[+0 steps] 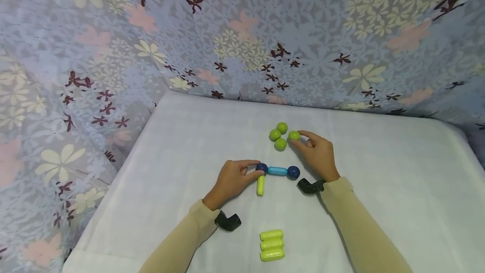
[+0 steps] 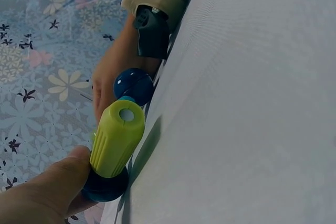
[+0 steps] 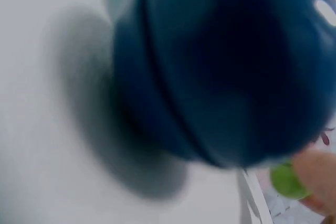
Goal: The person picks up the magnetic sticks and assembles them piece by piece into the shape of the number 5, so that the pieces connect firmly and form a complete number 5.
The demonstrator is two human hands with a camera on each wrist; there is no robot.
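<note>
My left hand point(image 1: 234, 180) pinches a dark blue ball point(image 1: 262, 167) between thumb and fingers. From that ball a light blue rod point(image 1: 277, 171) runs right to a second dark blue ball point(image 1: 293, 172), and a yellow-green rod point(image 1: 260, 186) points toward me. In the left wrist view the yellow-green rod point(image 2: 118, 137) shows its end face with a pale round spot. Farther back, my right hand point(image 1: 319, 155) pinches a green ball point(image 1: 294, 136) between thumb and fingers. A dark blue ball point(image 3: 226, 66) fills much of the right wrist view.
Left of the right hand sit several more green balls point(image 1: 275, 135). Nearer to me, three yellow-green rods point(image 1: 272, 244) lie stacked side by side on the white-covered table point(image 1: 170, 146). Flowered cloth point(image 1: 242, 33) rises behind the table and along its left side.
</note>
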